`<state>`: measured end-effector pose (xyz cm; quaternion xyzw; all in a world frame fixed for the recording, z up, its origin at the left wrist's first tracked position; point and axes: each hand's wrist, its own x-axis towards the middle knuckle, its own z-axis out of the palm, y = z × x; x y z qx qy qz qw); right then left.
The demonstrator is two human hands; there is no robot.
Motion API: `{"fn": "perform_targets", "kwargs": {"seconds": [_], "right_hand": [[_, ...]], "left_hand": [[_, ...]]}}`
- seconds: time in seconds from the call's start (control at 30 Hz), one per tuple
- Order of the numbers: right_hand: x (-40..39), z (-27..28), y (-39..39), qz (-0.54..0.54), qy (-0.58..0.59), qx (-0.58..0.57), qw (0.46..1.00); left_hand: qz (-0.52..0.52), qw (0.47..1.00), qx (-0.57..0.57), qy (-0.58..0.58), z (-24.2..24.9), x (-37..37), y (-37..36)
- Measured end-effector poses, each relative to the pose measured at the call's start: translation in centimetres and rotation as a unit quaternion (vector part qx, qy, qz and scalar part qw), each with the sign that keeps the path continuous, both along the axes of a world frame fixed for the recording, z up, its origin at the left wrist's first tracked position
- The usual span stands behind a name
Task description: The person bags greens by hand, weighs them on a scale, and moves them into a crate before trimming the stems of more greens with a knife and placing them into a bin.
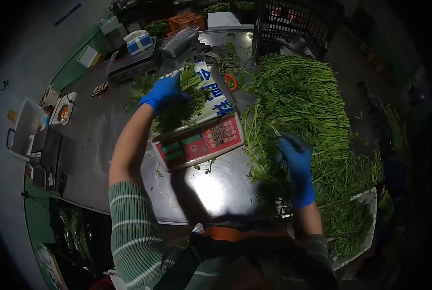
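Observation:
My left hand (163, 93), in a blue glove, is closed on a bunch of leafy greens (191, 82) over the pan of a digital scale. The scale (199, 142) has a red front panel with keys and green displays. A white plastic bag with blue lettering (211, 92) covers part of its pan, and leaves hang below my palm. To the right, my right hand (296, 166), also blue-gloved, has its thumb and fingers closed at a pale stalk (273, 128) beside the large heap of long-stemmed greens (300, 101). Its palm side is partly hidden.
A metal table (92, 150) carries everything, with leaf scraps before the scale. Red-handled scissors (231, 82) lie behind it. Farther back are clear plastic boxes (179, 42), a tissue pack (138, 42) and a black crate (298, 24). More greens fill a white container (368, 212) at front right.

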<state>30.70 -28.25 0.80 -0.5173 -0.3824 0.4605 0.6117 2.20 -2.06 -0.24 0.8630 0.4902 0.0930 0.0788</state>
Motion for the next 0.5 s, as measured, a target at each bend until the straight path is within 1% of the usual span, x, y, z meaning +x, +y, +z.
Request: {"fn": "perform_targets", "kwargs": {"seconds": [0.03, 0.07, 0.1, 0.13, 0.17, 0.2, 0.23, 0.27, 0.3, 0.33, 0.37, 0.4, 0.43, 0.47, 0.5], "right_hand": [[-0.7, -0.3, 0.0, -0.021, -0.017, 0.011, 1.000], [-1.1, -0.4, -0.2, -0.030, -0.022, 0.010, 0.999], [-1.3, -0.6, -0.3, -0.035, -0.078, 0.023, 0.996], [-1.7, -0.8, -0.3, -0.038, -0.132, 0.033, 0.990], [-2.2, -0.9, 0.0, -0.038, -0.136, 0.028, 0.990], [-2.9, -1.1, 0.1, -0.042, -0.156, 0.054, 0.985], [-3.5, -1.5, 0.1, -0.043, -0.175, 0.079, 0.980], [-4.0, -2.1, 0.1, -0.033, -0.175, 0.076, 0.981], [-4.4, -2.9, 0.0, 0.021, -0.297, 0.112, 0.948], [-4.9, -3.3, -0.1, 0.076, -0.412, 0.150, 0.895], [-5.6, -3.1, -0.2, 0.091, -0.410, 0.155, 0.894], [-6.5, -2.6, -0.5, 0.185, -0.486, 0.141, 0.843], [-6.9, -2.3, -0.7, 0.274, -0.554, 0.128, 0.776], [-7.0, -2.8, -1.1, 0.287, -0.550, 0.134, 0.773], [-7.1, -3.4, -1.5, 0.329, -0.548, 0.151, 0.754]], "left_hand": [[-0.084, 0.995, -0.033, 0.032, -3.5, -0.1, 0.6], [-0.042, 0.992, 0.071, 0.091, -3.3, 0.8, -0.9], [0.003, 0.973, 0.176, 0.147, -1.9, 2.1, -2.8], [-0.022, 0.943, 0.320, 0.093, 0.0, 3.0, -4.1], [-0.054, 0.959, 0.276, -0.037, 1.5, 3.6, -5.7], [-0.081, 0.957, 0.226, -0.165, 2.7, 3.9, -7.7], [-0.059, 0.973, -0.031, -0.220, 3.6, 3.9, -10.7], [-0.031, 0.923, -0.281, -0.262, 3.9, 3.7, -13.6], [-0.038, 0.922, -0.336, -0.187, 2.9, 3.9, -15.1], [-0.043, 0.914, -0.388, -0.113, 1.5, 4.2, -16.3], [-0.029, 0.914, -0.388, -0.119, -0.3, 4.7, -17.5], [0.079, 0.716, -0.590, -0.364, -2.2, 5.3, -18.5], [0.168, 0.411, -0.699, -0.561, -3.5, 5.6, -19.1], [0.176, 0.407, -0.692, -0.570, -4.1, 5.6, -19.7], [0.167, 0.445, -0.654, -0.589, -4.5, 5.5, -20.4]]}}
